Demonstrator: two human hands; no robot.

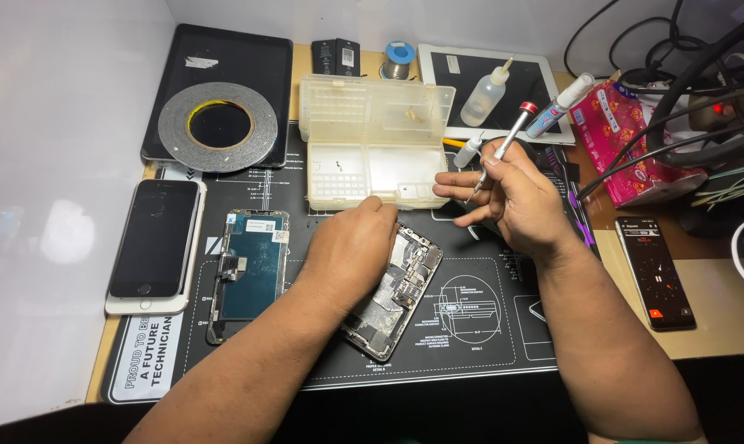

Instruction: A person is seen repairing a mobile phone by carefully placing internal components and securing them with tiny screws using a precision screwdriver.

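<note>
Resting flat on an opened phone (398, 294) on the black mat (470, 345), left hand (351, 251) pressing it down, right hand (516, 201) just right of the phone, fingers closed around a screwdriver (507, 144), plastic parts box (376, 140) just beyond the phone, detached screen (248, 267) left of the phone

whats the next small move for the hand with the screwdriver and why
Probably bring the right hand down and left so the tip of the thin silver screwdriver with the red cap reaches the opened phone body with bare circuit boards. The tool is raised above the black repair mat, while the left hand already steadies the phone.
</note>
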